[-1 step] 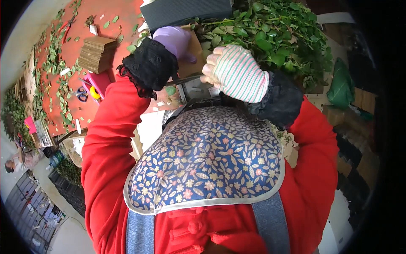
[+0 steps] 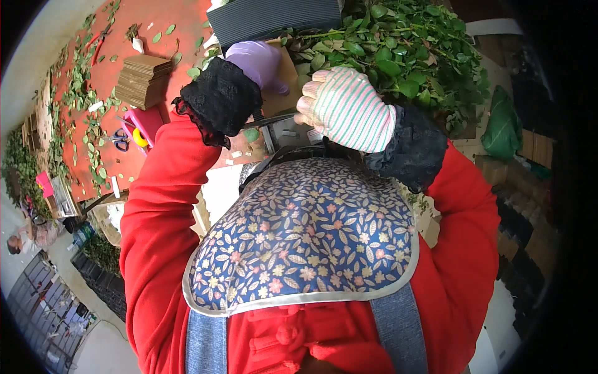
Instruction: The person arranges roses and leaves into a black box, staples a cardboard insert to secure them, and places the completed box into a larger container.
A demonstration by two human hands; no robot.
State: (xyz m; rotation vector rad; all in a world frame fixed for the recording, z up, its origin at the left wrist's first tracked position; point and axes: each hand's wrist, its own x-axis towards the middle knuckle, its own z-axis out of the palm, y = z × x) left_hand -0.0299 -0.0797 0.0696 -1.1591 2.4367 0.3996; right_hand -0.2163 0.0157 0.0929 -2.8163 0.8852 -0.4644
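Note:
My left hand (image 2: 256, 65), in a plain purple glove with a black lace cuff, is bent over the red table's near edge. It looks closed, but most of its fingers are hidden. A flat piece of brown cardboard (image 2: 289, 67) lies right beside it. Just to the right, my right hand (image 2: 349, 109) wears a pink, green and white striped glove whose fingertips are bare. Its fingers are curled in toward the palm, and anything within them is out of sight. Leafy green stems (image 2: 405, 62) are heaped beyond the right hand.
A black corrugated sheet (image 2: 274, 23) lies at the back. On the red table (image 2: 149, 43) are a cardboard stack (image 2: 142, 82), a pink tape dispenser (image 2: 148, 119), scissors (image 2: 120, 139), red-handled cutters (image 2: 99, 45) and scattered leaves. A green bag (image 2: 502, 124) stands right. Another person (image 2: 36, 235) is far left.

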